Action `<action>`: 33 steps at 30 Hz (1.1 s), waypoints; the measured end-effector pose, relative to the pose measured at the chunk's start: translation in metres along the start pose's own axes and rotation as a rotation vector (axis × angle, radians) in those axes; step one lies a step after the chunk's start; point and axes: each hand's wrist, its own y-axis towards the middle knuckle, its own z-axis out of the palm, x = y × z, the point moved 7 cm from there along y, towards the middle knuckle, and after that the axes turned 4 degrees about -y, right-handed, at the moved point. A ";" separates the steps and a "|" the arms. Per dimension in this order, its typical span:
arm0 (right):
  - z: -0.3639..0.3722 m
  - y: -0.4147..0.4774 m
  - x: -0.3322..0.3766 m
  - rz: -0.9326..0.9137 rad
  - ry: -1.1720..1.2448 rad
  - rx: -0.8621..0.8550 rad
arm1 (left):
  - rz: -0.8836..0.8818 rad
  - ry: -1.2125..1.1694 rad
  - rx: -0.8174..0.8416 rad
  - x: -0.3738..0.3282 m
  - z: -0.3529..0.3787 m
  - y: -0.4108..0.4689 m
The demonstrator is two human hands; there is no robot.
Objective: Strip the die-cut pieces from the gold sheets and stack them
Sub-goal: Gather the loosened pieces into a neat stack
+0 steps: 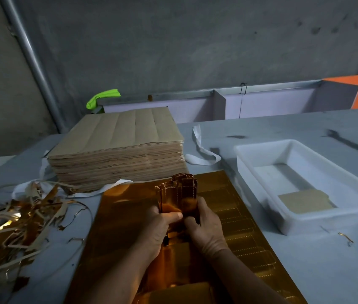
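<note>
Both hands — left hand [159, 224], right hand [206, 229] — curled round upright die-cut pieces [179, 194].

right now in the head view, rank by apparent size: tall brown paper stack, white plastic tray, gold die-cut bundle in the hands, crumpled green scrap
1. tall brown paper stack and white plastic tray: about alike, unranked
2. gold die-cut bundle
3. crumpled green scrap, though farthest away

Gold sheet [129, 216]; white tray [261, 172]; brown stack [118, 132]; grey table [305, 260]
</note>
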 end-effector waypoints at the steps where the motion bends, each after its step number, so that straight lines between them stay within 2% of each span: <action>1: 0.000 0.000 0.000 -0.006 -0.008 0.003 | -0.001 -0.013 0.000 0.000 0.000 0.000; 4: 0.001 0.001 -0.002 0.010 0.008 -0.001 | -0.026 -0.080 0.010 -0.001 0.001 -0.001; 10: -0.004 0.001 -0.009 0.067 0.109 -0.046 | -0.150 -0.481 -0.039 -0.006 0.001 0.009; 13: -0.002 0.002 -0.015 0.111 0.115 -0.022 | -0.183 -0.559 -0.009 -0.007 0.004 0.010; 17: 0.002 0.003 -0.021 0.169 0.214 -0.005 | -0.246 -0.506 0.042 0.002 0.008 0.006; 23: 0.000 0.002 -0.025 0.204 0.287 -0.052 | -0.221 -0.516 0.004 0.004 -0.004 0.008; 28: -0.005 0.002 -0.023 0.162 0.241 -0.078 | -0.070 -0.476 -0.062 -0.019 -0.028 0.019; 33: -0.008 0.002 -0.017 0.109 0.186 -0.118 | 0.023 -0.266 -0.091 -0.035 -0.046 0.023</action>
